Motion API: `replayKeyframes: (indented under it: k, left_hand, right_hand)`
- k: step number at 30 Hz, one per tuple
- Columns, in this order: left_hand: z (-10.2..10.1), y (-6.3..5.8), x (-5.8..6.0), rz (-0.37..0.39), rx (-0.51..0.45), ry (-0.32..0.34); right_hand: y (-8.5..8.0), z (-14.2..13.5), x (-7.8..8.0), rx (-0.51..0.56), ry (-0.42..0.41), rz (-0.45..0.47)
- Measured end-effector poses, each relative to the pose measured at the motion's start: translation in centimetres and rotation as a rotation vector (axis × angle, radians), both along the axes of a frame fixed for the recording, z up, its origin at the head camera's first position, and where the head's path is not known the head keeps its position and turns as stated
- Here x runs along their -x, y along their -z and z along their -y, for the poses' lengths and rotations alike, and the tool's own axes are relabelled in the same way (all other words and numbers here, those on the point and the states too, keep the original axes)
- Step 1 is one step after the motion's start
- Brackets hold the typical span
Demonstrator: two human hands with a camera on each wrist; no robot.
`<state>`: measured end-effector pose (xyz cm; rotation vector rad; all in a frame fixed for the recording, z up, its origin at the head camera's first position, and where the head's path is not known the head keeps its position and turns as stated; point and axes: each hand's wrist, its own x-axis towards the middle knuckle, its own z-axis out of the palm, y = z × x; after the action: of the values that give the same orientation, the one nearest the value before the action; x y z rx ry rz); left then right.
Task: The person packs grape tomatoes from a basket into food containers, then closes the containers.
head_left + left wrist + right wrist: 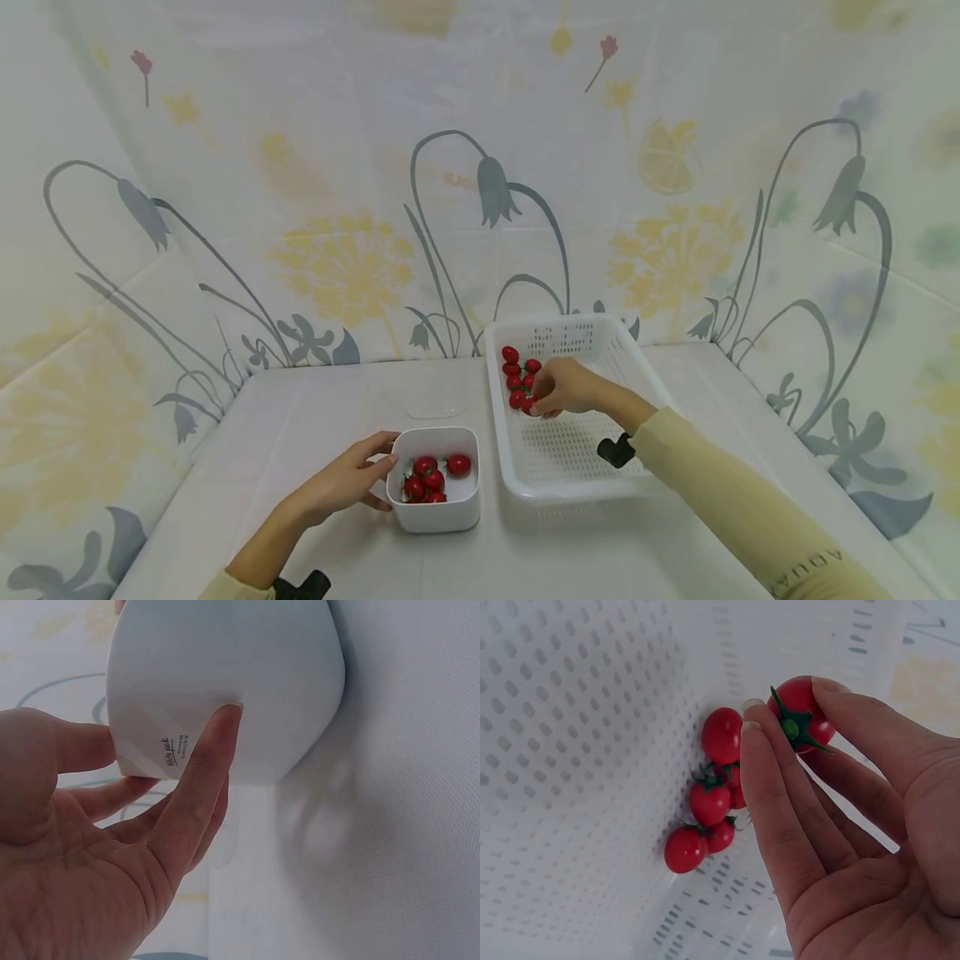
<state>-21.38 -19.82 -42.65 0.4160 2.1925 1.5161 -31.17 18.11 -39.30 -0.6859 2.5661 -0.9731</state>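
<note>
A white, square-sided container [437,518] with rounded corners holds several cherry tomatoes [433,481]. My left hand [347,481] grips its left side, the digits spread around the rim and outer wall. In the left wrist view, one fingertip [227,712] presses the wall beside small printed lettering. Over the white perforated basket [525,487], my right hand [570,387] pinches a cherry tomato [802,705] with a green calyx between thumb and fingers. Below it, several more cherry tomatoes [709,801] lie grouped along the basket's left side.
The basket stands to the right of the container, a narrow gap between them. Behind the container, a clear, faintly outlined flat piece [435,404] lies on the white tabletop [337,400]. A flower-printed cloth [360,275] hangs behind the table.
</note>
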Motion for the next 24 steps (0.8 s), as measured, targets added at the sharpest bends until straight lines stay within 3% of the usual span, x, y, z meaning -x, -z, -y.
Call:
replayKeyframes:
  k: [24]
  left_hand:
    - [0.0,0.2,0.2,0.0,0.009,-0.007]
  right_hand:
    - [-1.7,1.8,-3.1,0.078,-0.045,-0.006]
